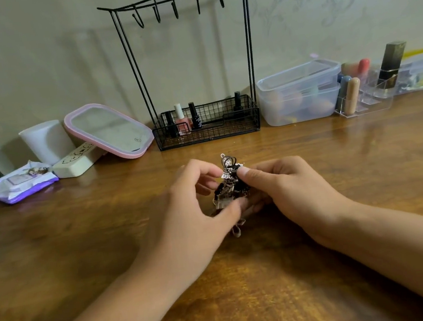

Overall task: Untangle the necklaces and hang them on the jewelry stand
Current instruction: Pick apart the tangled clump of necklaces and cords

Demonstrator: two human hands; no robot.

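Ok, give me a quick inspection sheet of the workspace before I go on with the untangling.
Surface: wooden table, glossy.
Job's things: tangled necklaces in one clump between both hands; jewelry stand at the wall, hooks bare, polish bottles in its basket.
Clutter: pink-framed mirror, wipes pack, white case, stacked clear tubs, acrylic organizer.
Grippers: left hand and right hand both pinch the clump.
Cables: nothing seen.
Surroundings: patterned wall.

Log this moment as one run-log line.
step: untangling | left hand: pinches necklaces | right hand: pinches necklaces | stand: hooks bare | necklaces: one clump above table
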